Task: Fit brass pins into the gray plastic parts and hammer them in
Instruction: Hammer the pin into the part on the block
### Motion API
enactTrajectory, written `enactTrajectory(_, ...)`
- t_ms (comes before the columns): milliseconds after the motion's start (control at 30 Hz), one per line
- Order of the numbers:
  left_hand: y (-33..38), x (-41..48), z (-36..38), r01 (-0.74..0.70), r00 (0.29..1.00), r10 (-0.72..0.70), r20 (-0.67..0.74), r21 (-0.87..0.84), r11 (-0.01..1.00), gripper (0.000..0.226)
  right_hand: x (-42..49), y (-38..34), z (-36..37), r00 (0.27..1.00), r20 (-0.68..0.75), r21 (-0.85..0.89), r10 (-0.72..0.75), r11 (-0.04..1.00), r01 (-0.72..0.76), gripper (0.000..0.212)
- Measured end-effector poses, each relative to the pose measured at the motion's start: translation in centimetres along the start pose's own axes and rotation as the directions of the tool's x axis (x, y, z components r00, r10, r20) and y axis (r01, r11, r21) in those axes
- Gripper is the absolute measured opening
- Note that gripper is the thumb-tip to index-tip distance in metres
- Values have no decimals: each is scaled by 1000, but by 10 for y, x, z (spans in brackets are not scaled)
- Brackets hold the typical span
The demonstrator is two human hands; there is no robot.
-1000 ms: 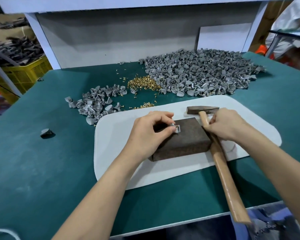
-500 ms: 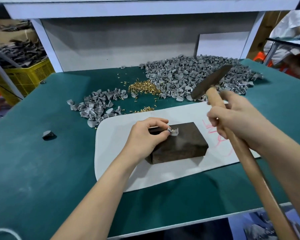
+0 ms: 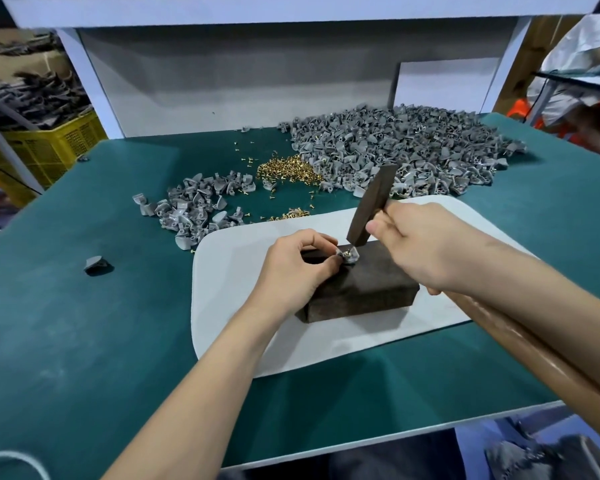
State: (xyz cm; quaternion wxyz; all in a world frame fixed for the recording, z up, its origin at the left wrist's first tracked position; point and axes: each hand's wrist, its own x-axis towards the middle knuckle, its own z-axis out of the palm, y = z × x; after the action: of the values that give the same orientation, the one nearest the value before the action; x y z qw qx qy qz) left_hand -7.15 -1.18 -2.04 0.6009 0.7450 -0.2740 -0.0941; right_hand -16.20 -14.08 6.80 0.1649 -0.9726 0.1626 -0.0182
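Hammer [image 3: 373, 206] update: a second ago it was lying flat on the white pad [image 3: 229, 289], half a second ago I had it cocked up over the big pile of gray parts [image 3: 412, 150], and now the head is right down over the work. So the fitting bit is done for this piece and I'm into the actual tapping. My left hand [image 3: 291, 268] pinches the gray plastic part [image 3: 346, 259] between thumb and fingertips, holding it on the top near-left corner of the dark block [image 3: 367, 289], which sits on the pad on the bench [image 3: 83, 341]. The brass pin [image 3: 349, 251] pokes out of the top of the part, looks roughly upright with its head up, but it's tiny so don't quote me on the tilt. My right hand [image 3: 430, 251] is wrapped tight around the wooden handle, choked up close to the head. The head's long axis stands steep, top end leaning away and to the right, striking face pointing down at the pin; the handle runs back toward me and off to the lower right. Can't tell if the face is touching the pin or just shy of it. My fingertips are really near that strike spot, so I'd say short light taps.
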Motion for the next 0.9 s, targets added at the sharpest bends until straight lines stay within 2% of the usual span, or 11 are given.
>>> enactTrajectory(133, 0, 1, 1, 10, 1000, -10, -3, -2, 1000, 17, 0, -4, -1, 999, 53, -57, 3, 998, 0, 31)
enactTrajectory(300, 0, 1, 0, 27, 1000, -27, -8, 2, 1000, 15, 0, -9, -10, 996, -79, -48, -36, 998, 32, 27)
enactTrajectory(400, 1, 2, 0, 30, 1000, -30, -10, -1, 1000, 11, -3, -9, 9, 999, 12, -130, -32, 991, 33, 24)
enactTrajectory(467, 2, 0, 1, 26, 1000, -26, -7, -2, 1000, 11, -1, -7, 6, 1000, 23, -127, -16, 992, 18, 29)
enactTrajectory(567, 2, 1, 0, 31, 999, -31, -14, 10, 999, 15, 2, -8, -6, 997, -73, -78, -41, 996, 35, 34)
enactTrajectory(700, 1, 0, 0, 18, 1000, -17, -7, 24, 1000, 6, -1, -6, 5, 1000, 20, -126, 11, 992, -8, 33)
enactTrajectory(833, 2, 1, -1, 10, 1000, -10, -12, 56, 998, 10, 0, -5, -6, 994, -104, -103, -42, 994, 32, 35)
enactTrajectory(900, 1, 1, -2, 19, 1000, -18, -18, 50, 999, 9, 0, -6, -1, 997, -61, -126, -43, 991, 35, 27)
